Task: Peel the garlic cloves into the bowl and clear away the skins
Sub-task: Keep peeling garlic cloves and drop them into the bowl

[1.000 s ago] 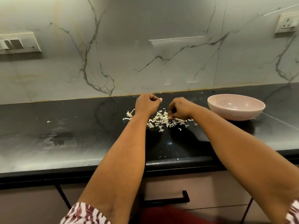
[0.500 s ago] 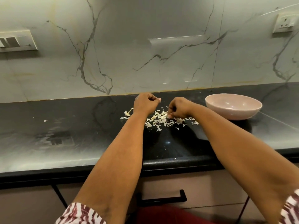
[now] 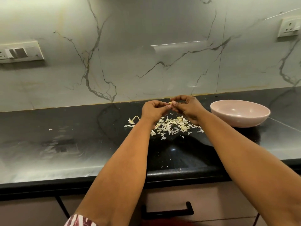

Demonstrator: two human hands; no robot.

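Pale garlic clove (image 3: 170,103) is pinched between the fingertips of the left hand (image 3: 153,110) and right hand (image 3: 187,106), raised above the scattered skins (image 3: 169,126) on the black counter (image 3: 81,144). One pink bowl (image 3: 240,113) stands just right of the skins; its visible interior shows nothing.

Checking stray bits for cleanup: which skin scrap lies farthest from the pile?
The lone white scrap far left on the counter, well apart from the pile.

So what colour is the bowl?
Pale pink, plain, no pattern: the bowl shows in the head view.
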